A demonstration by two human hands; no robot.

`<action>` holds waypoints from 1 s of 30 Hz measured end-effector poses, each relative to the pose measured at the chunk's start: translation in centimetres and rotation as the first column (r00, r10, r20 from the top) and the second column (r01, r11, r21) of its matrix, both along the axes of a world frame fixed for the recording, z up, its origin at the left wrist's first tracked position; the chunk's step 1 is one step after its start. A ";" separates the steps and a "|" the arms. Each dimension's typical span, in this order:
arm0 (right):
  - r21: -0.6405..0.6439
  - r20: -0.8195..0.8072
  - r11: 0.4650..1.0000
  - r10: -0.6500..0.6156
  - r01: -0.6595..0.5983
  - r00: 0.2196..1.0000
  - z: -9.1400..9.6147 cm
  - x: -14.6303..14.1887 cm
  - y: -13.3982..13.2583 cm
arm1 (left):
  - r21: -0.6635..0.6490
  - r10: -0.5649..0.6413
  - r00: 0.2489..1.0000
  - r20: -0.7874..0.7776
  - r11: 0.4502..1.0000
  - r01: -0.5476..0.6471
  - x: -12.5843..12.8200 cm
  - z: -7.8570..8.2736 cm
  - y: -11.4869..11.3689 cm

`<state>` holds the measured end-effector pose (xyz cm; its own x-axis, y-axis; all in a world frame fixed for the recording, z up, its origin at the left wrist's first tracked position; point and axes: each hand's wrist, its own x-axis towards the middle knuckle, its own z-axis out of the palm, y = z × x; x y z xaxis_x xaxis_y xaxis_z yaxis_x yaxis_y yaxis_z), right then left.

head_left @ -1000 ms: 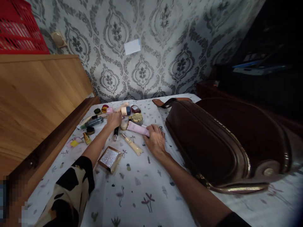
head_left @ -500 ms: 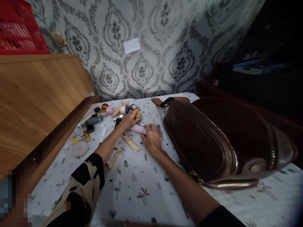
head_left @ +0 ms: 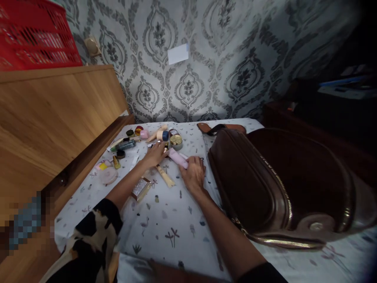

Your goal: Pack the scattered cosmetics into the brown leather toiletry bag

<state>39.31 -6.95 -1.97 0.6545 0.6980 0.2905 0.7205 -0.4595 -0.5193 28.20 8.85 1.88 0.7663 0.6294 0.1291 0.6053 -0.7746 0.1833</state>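
My left hand is over the cosmetics, fingers bent downward and closed; what they hold, if anything, is hidden. At its fingertips shows a small black-and-gold item. My right hand is closed on the lower end of a pink tube, which slants between the two hands. Behind them stand a round jar with a gold lid and a blue-capped bottle. A cream-coloured tube lies below the left hand, and a glittery silver-gold case lies nearer.
A large brown leather bag with gold zips fills the right side. Several more cosmetics lie at the left, among them a green tube, a pink compact and a small gold bottle. A wooden panel bounds the left.
My left hand has drawn back from the gold-lidded jar, leaving its lid uncovered. The pink tube now slants more steeply, with my right hand still at its end. The view has shifted slightly left.
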 end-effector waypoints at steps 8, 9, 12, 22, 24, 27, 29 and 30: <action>-0.021 0.013 0.998 0.058 -0.058 0.998 0.0 -0.3 -0.8 | 0.046 0.171 0.984 -0.055 0.985 -0.168 -5.4 -0.9 0.2; -0.025 0.018 0.998 0.065 -0.065 0.998 -0.1 -0.3 -0.9 | 0.051 0.192 0.980 -0.047 0.980 -0.190 -5.5 -0.9 0.2; -0.046 0.026 0.997 0.070 -0.069 0.997 -0.1 -0.4 -1.1 | 0.061 0.230 0.973 -0.017 0.972 -0.228 -5.5 -1.0 0.2; -0.041 0.061 0.995 0.091 -0.089 0.994 0.3 -0.3 -0.8 | 0.063 0.204 0.975 0.085 0.976 -0.210 -6.2 -2.1 0.9; -0.054 0.057 0.992 0.118 -0.115 0.991 0.4 -0.3 -0.7 | 0.059 0.186 0.977 0.108 0.979 -0.193 -6.4 -2.4 1.2; -0.060 0.060 0.985 0.168 -0.164 0.984 0.4 -0.3 -0.6 | 0.051 0.164 0.976 0.142 0.984 -0.172 -6.8 -2.8 1.4; -0.062 0.062 0.982 0.181 -0.178 0.981 0.5 -0.3 -0.6 | 0.047 0.152 0.976 0.158 0.986 -0.161 -6.9 -3.0 1.5; -0.063 0.062 0.982 0.179 -0.175 0.982 0.5 -0.3 -0.5 | 0.046 0.149 0.975 0.163 0.986 -0.158 -6.9 -3.1 1.5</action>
